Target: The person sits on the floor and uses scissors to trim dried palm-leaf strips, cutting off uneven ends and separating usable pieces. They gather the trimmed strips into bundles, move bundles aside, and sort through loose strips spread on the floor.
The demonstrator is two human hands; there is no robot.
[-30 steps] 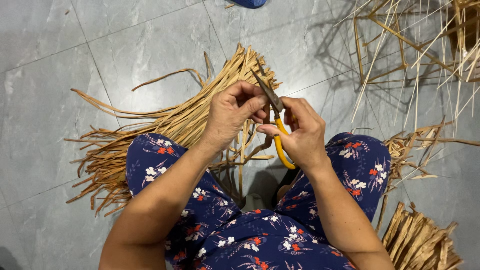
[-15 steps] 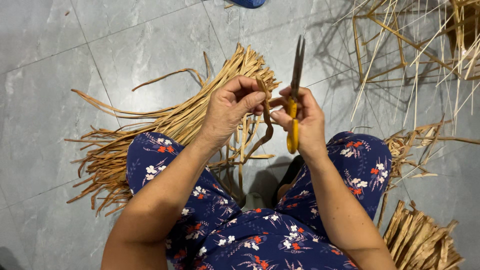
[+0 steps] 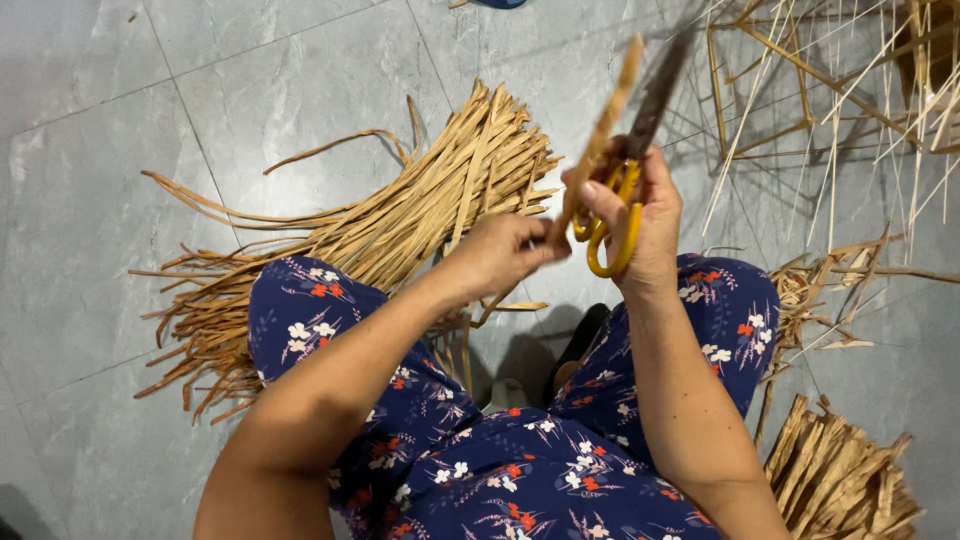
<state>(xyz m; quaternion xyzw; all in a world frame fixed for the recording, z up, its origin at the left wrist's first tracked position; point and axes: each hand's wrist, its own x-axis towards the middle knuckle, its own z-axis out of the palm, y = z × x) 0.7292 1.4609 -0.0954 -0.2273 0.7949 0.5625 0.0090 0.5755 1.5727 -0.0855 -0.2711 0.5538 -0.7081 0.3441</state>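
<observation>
Right hand: the right hand (image 3: 650, 215) is wrapped through the yellow loops of the scissors (image 3: 625, 170), blades pointing up and away, slightly blurred.
Left hand: the left hand (image 3: 500, 255) pinches the lower end of one dried leaf strip (image 3: 605, 125), which rises just beside the scissors' blades.
Step in hand: it looks like trimming or slitting a single strip; the next cut would need the strip held taut and lined up between the blades.
Big pile (image 3: 400, 225): left of the scissors, on the grey tile floor (image 3: 120, 130), beyond the knee.
Cut bundle (image 3: 840, 480): right of and below the scissors.
Thin sticks (image 3: 830, 110): right of the scissors, loose.
Count: one pair of scissors, one strip in hand, two heaps.
</observation>
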